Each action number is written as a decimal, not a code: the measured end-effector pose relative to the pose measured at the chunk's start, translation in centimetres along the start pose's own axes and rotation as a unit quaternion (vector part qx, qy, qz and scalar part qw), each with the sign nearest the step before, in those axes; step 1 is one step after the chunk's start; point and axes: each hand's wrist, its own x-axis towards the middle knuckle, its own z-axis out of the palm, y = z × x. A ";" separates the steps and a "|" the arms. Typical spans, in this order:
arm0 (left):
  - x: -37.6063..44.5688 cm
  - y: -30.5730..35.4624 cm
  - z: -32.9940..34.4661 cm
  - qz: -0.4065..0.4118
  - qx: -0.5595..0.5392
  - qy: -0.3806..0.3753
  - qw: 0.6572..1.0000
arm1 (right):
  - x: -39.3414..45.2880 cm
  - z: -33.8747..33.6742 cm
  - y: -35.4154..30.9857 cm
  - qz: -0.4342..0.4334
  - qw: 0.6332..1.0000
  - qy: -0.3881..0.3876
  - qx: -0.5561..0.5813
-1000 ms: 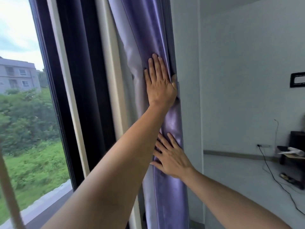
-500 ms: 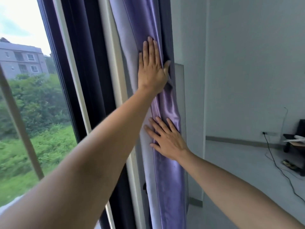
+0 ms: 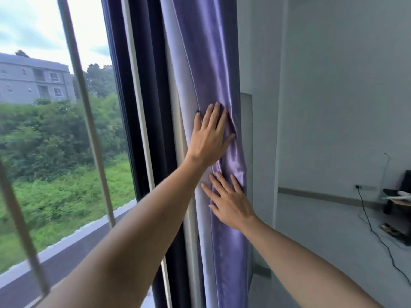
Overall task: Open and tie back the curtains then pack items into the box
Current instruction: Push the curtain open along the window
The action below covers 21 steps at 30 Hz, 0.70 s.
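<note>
A purple satin curtain [image 3: 206,52] hangs bunched into a narrow column at the right edge of the window, against the wall corner. My left hand [image 3: 209,136] lies flat on the bunched fabric with straight fingers pointing up and presses it toward the wall. Just below it, my right hand [image 3: 229,198] also presses flat on the curtain, fingers spread and pointing up-left. Neither hand grips the cloth. No tie-back or box shows in this view.
The dark window frame [image 3: 153,85] and a pale lining strip stand left of the curtain, with glass and greenery beyond. A white wall [image 3: 333,96] fills the right. At far right a low dark stand [image 3: 398,196] and a black cable [image 3: 373,230] lie on the floor.
My left hand has slid down the curtain and now sits close above the right hand. The view has turned left, showing more of the window.
</note>
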 end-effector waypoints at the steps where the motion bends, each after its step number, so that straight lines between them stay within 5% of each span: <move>1: -1.0 -0.2 -0.5 0.008 0.004 -0.002 1.000 | -0.5 -0.5 -0.8 0.000 1.000 0.001 0.006; 12: -12.0 -1.8 -5.6 -0.009 -0.035 -0.016 0.999 | -7.8 -4.5 -10.0 -0.020 0.997 -0.063 0.050; 21: -18.2 -2.2 -9.4 -0.095 -0.092 0.033 0.991 | -14.1 -9.1 -14.7 -0.067 0.981 -0.039 0.177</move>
